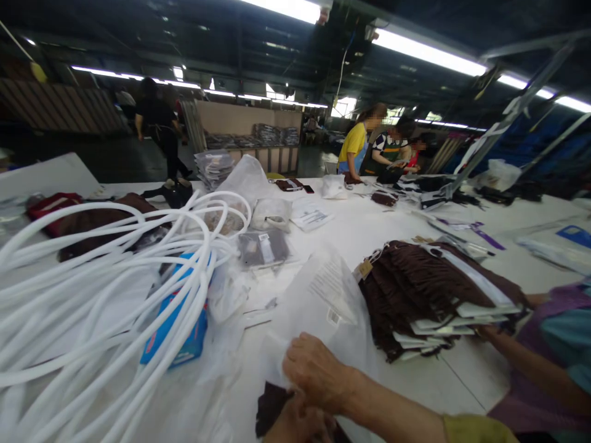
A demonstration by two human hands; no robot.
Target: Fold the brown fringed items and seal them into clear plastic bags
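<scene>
I have the right hand (318,372) pinched on the plastic bag (318,301), apparently steadying it; the left hand's (293,424) grip by the dark cloth (271,403) I cannot tell.

- At twelve o'clock, a lit fluorescent tube (289,7) under a dark ceiling (120,24)
- Between one and two, longer bright tubes (429,52) in a receding row
- At one, a glaring white window (344,107)
- At two, a slanting metal frame (542,77)
- At eleven, a wide tan-panelled bin (249,115)
- At ten, slanted brownish panels (60,104) beyond a dark floor (104,154)
- From nine through six to three, a broad white tabletop (360,224)
</scene>
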